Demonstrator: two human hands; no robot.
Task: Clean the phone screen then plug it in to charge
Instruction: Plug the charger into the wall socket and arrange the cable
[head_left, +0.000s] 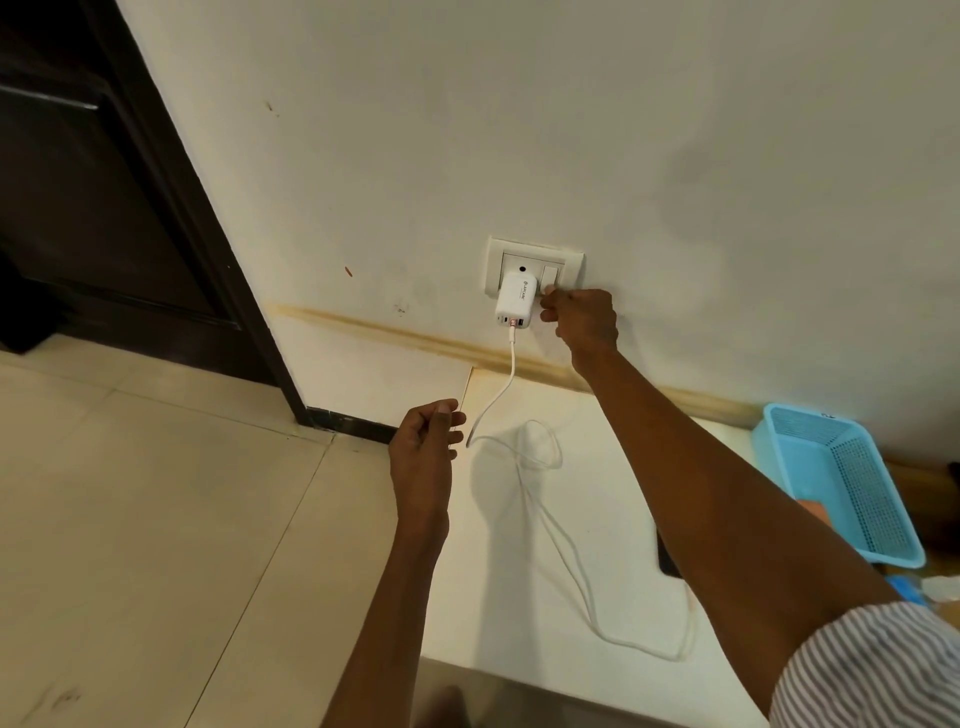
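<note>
Here the right hand (582, 317) is stretched out to the wall socket plate (535, 270), its fingers curled with the fingertips at the switch (549, 276) just beside the white charger (514, 304); whether they actually press the switch cannot be told, and nothing sits inside that grip. The charger is seated in the socket, and a white cable (511, 364) runs down from its lower port, loops over the white desk (498, 597) and trails back toward the person's right arm. The phone (667, 558) shows only as a dark edge lying on the desk under that forearm, mostly hidden, so whether the cable end is in it cannot be told. The left hand (426, 441) hangs over the desk's left edge just beside the cable, fingers loosely curled, the grip holding nothing and not touching the cable. A light blue plastic basket (852, 483) sits on the desk against the wall at the right. A striped sleeve (872, 670) covers the right upper arm. Beige floor tiles (156, 519) and a dark door (93, 182) fill the left side
</note>
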